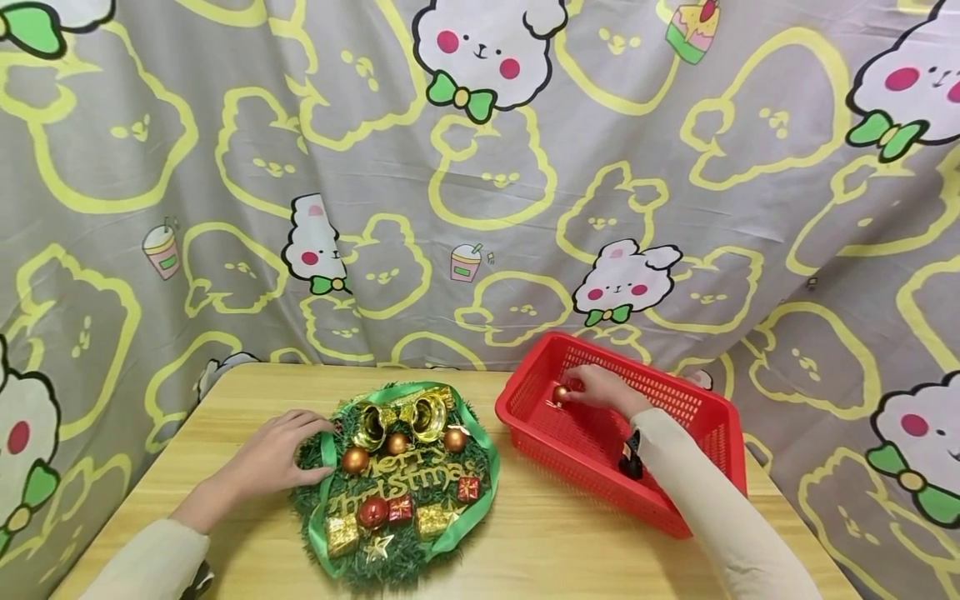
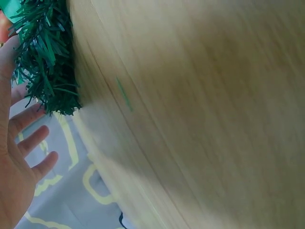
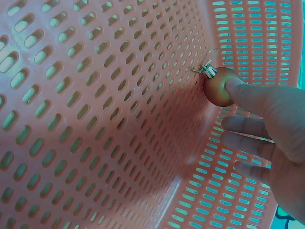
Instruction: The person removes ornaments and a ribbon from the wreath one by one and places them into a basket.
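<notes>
A green tinsel Christmas wreath [image 1: 408, 567] lies on the table, with gold bells [image 1: 427, 417], copper baubles, small gift boxes and gold "Merry Christmas" lettering on it. My left hand [image 1: 281, 450] is at its left edge, fingers spread and thumb by the green ribbon [image 1: 487, 492]. In the left wrist view, the fingers reach around the tinsel edge [image 2: 47, 62]. Inside the red basket [image 1: 570, 479], my right hand [image 1: 600, 387] pinches a copper bauble [image 3: 219, 87] between thumb and fingers. The bauble's silver cap and thin hanging loop point away from the hand.
The basket stands right of the wreath on the wooden table [image 1: 517, 550], its walls and floor perforated. Behind the table's back edge hangs a grey curtain [image 1: 390, 208] with cartoon prints. A thin green strand [image 2: 124, 94] lies on the wood near the wreath.
</notes>
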The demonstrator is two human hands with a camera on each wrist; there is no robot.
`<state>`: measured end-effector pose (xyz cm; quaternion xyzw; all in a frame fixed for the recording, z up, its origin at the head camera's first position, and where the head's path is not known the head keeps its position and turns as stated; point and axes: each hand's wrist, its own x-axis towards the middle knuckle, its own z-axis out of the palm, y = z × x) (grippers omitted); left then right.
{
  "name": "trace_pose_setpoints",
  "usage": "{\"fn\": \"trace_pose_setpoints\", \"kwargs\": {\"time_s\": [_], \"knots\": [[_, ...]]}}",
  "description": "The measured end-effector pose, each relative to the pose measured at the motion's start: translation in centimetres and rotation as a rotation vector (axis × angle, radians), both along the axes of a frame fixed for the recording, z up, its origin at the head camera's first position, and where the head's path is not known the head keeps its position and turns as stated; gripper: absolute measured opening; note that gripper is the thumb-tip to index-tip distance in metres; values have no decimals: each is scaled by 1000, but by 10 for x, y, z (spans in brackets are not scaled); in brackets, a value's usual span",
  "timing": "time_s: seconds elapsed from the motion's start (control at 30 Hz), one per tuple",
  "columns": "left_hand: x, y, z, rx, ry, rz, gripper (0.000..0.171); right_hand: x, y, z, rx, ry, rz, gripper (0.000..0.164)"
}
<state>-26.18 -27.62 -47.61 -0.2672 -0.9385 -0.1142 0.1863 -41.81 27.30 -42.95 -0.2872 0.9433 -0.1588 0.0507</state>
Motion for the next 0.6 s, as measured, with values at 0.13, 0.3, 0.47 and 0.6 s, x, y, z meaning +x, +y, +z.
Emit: {"fn": "trace_pose_setpoints", "kwargs": {"time_s": [0.13, 0.3, 0.47, 0.6], "knots": [[1, -1, 2, 5, -10, 4, 55, 0, -2, 2, 15, 5, -27, 15], [1, 0, 5, 6, -35, 8, 55, 1, -3, 6, 8, 0, -40, 20], [1, 0, 6, 4, -36, 7, 55, 2, -2, 10, -2, -7, -48, 26], [1, 0, 6, -4, -42, 6, 54, 2, -1, 12, 8, 16, -43, 31]]}}
